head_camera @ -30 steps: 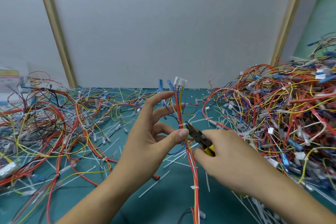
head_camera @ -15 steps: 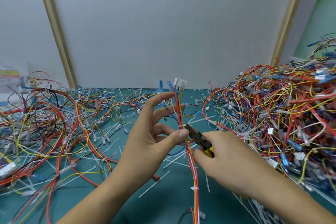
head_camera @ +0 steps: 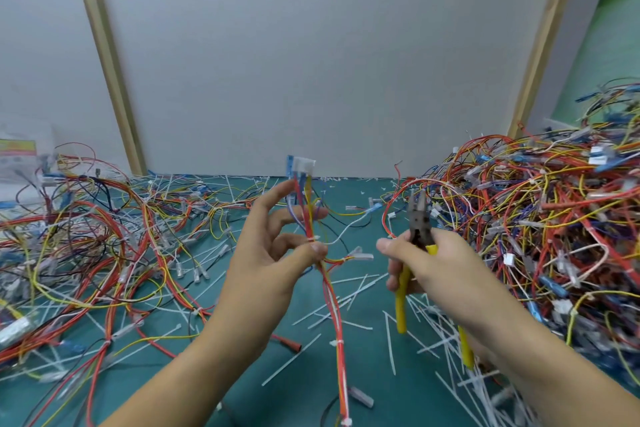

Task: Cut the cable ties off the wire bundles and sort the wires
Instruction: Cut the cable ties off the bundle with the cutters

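My left hand pinches a thin wire bundle of red, yellow and white wires between thumb and fingers, holding it upright. A white connector tops the bundle, and a white cable tie wraps it just above my thumb. Another tie sits lower on the bundle. My right hand grips yellow-handled cutters, jaws pointing up, about a hand's width right of the bundle and apart from it.
A tall heap of tangled wires fills the right side. Looser wires spread over the left of the green mat. Cut white tie pieces litter the mat near my right hand. A grey wall stands behind.
My right hand has pulled the cutters away from the bundle to the right and turned the jaws upward. My left hand keeps pinching the bundle, which has shifted slightly.
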{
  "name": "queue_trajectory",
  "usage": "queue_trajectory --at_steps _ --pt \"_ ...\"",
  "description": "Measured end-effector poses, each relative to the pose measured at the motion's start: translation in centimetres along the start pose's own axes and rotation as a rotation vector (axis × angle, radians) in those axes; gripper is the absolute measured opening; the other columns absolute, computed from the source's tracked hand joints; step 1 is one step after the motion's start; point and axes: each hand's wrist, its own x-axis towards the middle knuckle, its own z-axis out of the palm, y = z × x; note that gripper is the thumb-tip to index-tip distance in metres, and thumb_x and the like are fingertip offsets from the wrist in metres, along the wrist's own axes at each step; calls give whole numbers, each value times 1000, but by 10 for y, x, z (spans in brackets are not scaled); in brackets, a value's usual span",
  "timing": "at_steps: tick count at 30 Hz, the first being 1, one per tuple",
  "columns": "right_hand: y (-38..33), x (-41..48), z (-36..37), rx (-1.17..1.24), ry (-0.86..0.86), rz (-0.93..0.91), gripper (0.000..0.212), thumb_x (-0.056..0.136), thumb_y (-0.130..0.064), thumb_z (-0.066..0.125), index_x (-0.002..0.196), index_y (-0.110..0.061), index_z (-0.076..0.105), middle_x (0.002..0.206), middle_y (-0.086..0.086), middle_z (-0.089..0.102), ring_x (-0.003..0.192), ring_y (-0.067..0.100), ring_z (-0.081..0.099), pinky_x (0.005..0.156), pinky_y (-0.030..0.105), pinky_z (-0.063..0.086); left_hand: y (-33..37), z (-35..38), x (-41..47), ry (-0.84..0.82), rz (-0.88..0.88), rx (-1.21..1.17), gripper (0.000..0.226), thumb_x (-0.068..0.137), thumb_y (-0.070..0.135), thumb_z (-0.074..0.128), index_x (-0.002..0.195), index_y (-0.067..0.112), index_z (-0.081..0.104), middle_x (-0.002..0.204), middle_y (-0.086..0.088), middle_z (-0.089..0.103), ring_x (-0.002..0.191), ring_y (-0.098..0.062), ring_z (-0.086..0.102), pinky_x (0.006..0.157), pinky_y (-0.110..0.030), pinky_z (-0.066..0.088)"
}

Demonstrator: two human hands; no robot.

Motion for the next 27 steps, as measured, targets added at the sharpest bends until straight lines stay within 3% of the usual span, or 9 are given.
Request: queue_trajectory --at_steps 5,9,13,16,21,23,25,27 --pt "1 8 -8 232 149 33 19 89 -25 70 78 -11 62 67 5 62 62 18 67 86 53 59 3 -5 9 63 -174 -354 66 79 -24 39 123 21 58 84 -3 63 69 -22 70 66 -24 58" --pt "1 11 -11 307 184 43 16 90 -22 70 84 -8 63 66 5 60 64 19 66 89 52 59 12 -7 11 11 -253 -586 67 61 -15 35 107 23 66 68 -2 49 53 -21 56 64 -32 60" --pt "4 11 -8 387 123 88 30 87 -20 70 100 7 67 60 2 57 67 23 69 89 48 58 18 -8 8 -24 -316 -704 61 60 -12 30 93 20 72 65 -2 43 45 -16 42 58 -30 57" --pt "5 9 -4 461 53 122 20 89 -20 70 91 0 70 63 4 56 64 25 68 83 46 60 21 -5 5 -87 -332 -764 58 57 -13 30 91 17 67 71 -5 40 46 -16 40 50 -28 51" --pt "5 7 0 630 -44 168 35 91 -31 67 97 2 74 69 7 61 63 26 63 70 40 61 15 -5 3 -288 -294 -718 52 55 -10 35 86 12 70 65 -3 39 53 -16 37 55 -29 49" --pt "2 8 -1 697 -32 168 36 93 -34 64 96 1 74 73 10 65 61 24 63 68 39 60 11 -8 3 -387 -273 -684 49 53 -3 46 92 11 71 64 -3 42 52 -16 40 55 -32 46" --pt "-1 11 -5 753 6 180 37 97 -33 57 99 0 72 75 12 67 61 24 61 69 38 59 5 -11 3 -478 -253 -552 49 51 5 53 96 9 70 62 -4 47 50 -16 43 60 -34 41" --pt "-3 14 -10 804 53 204 41 99 -37 51 100 -1 71 74 12 68 64 24 61 68 36 59 2 -10 1 -604 -232 -390 53 54 11 54 105 2 67 61 -5 53 48 -17 48 65 -36 47"
